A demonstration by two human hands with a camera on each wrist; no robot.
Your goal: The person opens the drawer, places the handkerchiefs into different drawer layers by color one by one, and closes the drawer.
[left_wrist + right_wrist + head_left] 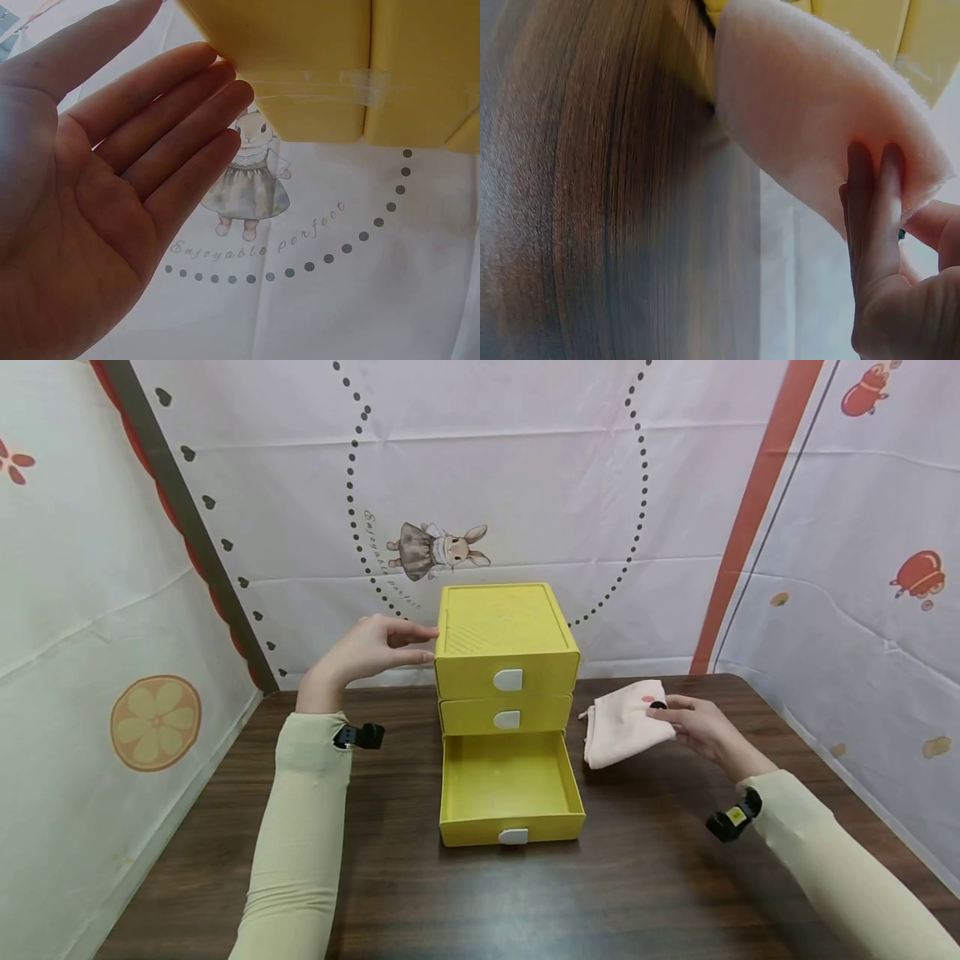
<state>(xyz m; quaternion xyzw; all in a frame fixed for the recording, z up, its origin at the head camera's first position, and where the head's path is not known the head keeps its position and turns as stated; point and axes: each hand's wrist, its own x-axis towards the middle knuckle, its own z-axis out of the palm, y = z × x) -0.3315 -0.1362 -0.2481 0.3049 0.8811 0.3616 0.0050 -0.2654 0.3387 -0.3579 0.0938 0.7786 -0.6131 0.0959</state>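
Note:
A yellow three-drawer box [507,618] stands on the table, its bottom drawer [501,777] pulled out with nothing lying in it. My left hand [371,647] is at the upper left side of the box, fingertips touching or almost touching its edge. In the left wrist view that hand's fingers [172,97] are straight and hold nothing. To the right of the box, my right hand [701,727] pinches a folded, fuzzy pale pink cloth [622,727] by its right edge. The cloth hangs above the table, with a small red mark and a black spot near the grip.
The dark wooden table [397,893] reaches out on both sides of the box. Behind it hangs a white printed curtain [510,485] with a rabbit figure. More printed cloth closes off the left and right sides. Clear tape [360,86] runs along the box's side.

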